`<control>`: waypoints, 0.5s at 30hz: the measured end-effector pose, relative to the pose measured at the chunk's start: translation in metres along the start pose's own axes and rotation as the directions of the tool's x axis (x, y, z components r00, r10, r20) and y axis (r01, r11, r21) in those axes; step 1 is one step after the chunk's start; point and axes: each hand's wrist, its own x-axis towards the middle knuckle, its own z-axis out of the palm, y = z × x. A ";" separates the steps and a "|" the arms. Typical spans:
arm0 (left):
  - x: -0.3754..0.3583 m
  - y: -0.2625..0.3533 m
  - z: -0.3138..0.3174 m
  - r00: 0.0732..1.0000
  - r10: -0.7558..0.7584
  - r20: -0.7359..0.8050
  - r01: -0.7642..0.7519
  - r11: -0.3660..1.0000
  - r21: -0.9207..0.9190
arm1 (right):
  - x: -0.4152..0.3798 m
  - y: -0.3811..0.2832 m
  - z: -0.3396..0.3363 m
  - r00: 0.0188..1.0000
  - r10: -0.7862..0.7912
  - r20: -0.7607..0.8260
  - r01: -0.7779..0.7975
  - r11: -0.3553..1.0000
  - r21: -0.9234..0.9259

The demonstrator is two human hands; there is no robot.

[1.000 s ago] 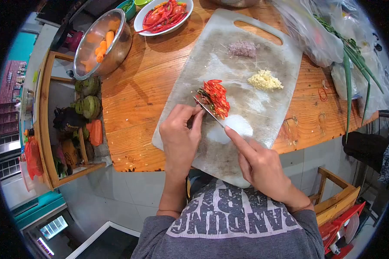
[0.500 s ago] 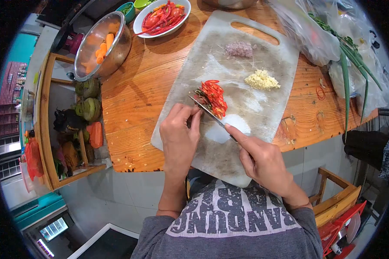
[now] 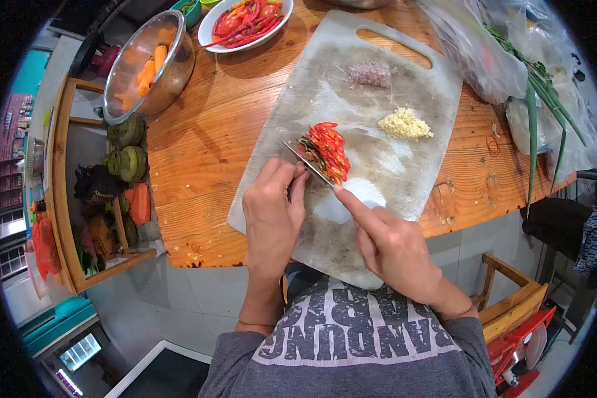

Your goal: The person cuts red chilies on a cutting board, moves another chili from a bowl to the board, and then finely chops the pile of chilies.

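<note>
A worn white cutting board (image 3: 404,179) lies on the table, partly under both hands. My right hand (image 3: 398,249) is closed round a knife (image 3: 310,164), its forefinger stretched along the back of the blade. The blade rests at the near-left side of a heap of sliced red chillies (image 3: 330,149), whose left edge is dark. My left hand (image 3: 272,205) is closed beside the blade, fingertips pinching the uncut end of the chillies, mostly hidden by the fingers. Farther up the board sit minced garlic (image 3: 405,124) and chopped shallot (image 3: 370,74).
A metal bowl of carrots (image 3: 114,116) and a white plate (image 3: 244,45) of red chillies and tomatoes stand at the back left. Plastic bags (image 3: 474,56) and spring onions (image 3: 532,126) lie on the right. A wooden rack (image 3: 66,192) with vegetables is left of the table.
The knife has shifted slightly left and up along the chillies, with my right hand following. My left hand stays nearly in place. The whole view has tilted a little.
</note>
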 end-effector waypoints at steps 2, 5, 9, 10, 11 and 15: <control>0.000 0.000 0.000 1.000 -0.003 -0.001 0.003 1.000 -0.014 | 0.007 0.003 0.014 0.998 -0.054 -0.040 0.052 0.997 -0.051; 0.000 -0.003 0.002 0.999 -0.016 -0.029 0.015 0.999 -0.035 | 0.013 0.002 0.014 0.999 -0.042 -0.028 0.041 0.999 -0.035; -0.001 -0.003 0.003 0.995 -0.084 -0.061 0.079 0.993 -0.088 | 0.003 0.005 0.013 0.997 -0.058 -0.043 0.058 0.998 -0.008; -0.002 -0.007 0.006 0.994 -0.066 -0.085 0.059 0.995 -0.080 | -0.003 0.008 0.013 0.996 -0.070 -0.059 0.071 0.997 0.019; -0.002 -0.008 0.008 0.993 -0.048 -0.107 0.040 0.997 -0.073 | -0.009 0.010 0.012 0.994 -0.079 -0.074 0.082 0.996 0.045; -0.001 -0.005 0.005 0.997 -0.014 -0.081 0.012 1.000 -0.025 | -0.026 0.011 -0.008 1.000 -0.016 0.009 0.015 0.998 0.053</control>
